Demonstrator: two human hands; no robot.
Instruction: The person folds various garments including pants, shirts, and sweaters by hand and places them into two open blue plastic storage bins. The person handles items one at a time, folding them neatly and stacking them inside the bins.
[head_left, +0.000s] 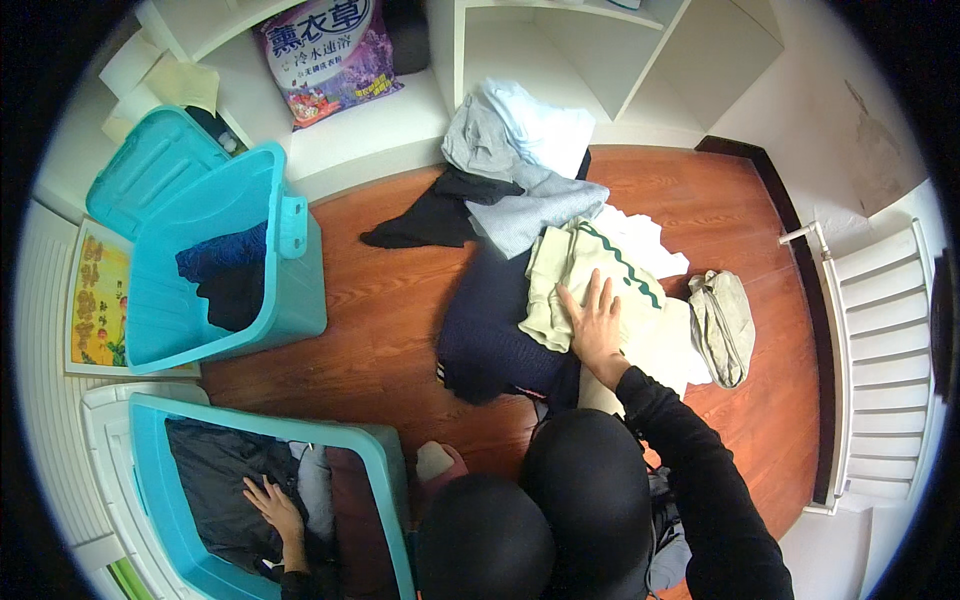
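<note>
My left hand (277, 512) is inside the near turquoise storage bin (386, 480), fingers spread on a dark folded garment (225, 480). Grey and maroon clothes (356, 525) lie beside it in the bin. On the floor pile, my right hand (598, 322) rests flat, fingers apart, on a pale green garment (559, 259) with dark green lettering. A navy garment (487, 322) lies under and left of it, white clothes (645, 240) behind it. Farther back are a grey-blue striped garment (536, 206), a light blue one (551, 131) and black clothing (420, 217).
A second turquoise bin (304, 300) with its lid (157, 169) raised holds dark clothes. A bag of laundry powder (334, 60) stands in the white shelving (367, 127). A beige rolled item (721, 326) lies right of the pile, near a white radiator (881, 360).
</note>
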